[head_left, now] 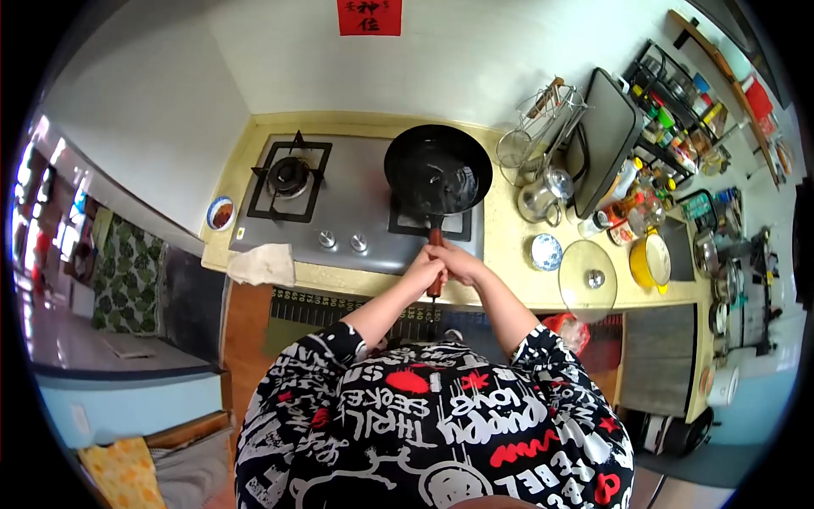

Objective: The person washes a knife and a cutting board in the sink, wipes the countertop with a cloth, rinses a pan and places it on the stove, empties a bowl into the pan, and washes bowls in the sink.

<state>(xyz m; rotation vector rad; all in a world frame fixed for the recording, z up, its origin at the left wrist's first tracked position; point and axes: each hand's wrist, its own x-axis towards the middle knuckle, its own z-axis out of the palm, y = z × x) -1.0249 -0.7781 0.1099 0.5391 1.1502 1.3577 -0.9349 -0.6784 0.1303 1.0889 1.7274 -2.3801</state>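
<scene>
A black frying pan [437, 161] sits over the right-hand burner of the gas stove [356, 191], its reddish-brown handle pointing toward me. My left hand [423, 274] is closed round the handle from the left. From the right, my right hand [459, 262] is closed on the same handle, and the two hands touch. Inside the pan is a wet sheen with a few small marks that I cannot make out. The pan hides most of the burner beneath it.
On the left are a bare burner [290, 176], a folded cloth [261, 265] and a small bowl of reddish food [220, 213]. To the right stand a metal pitcher [541, 199], a patterned bowl [546, 252], a glass lid [585, 293], a yellow pot [649, 261] and several bottles.
</scene>
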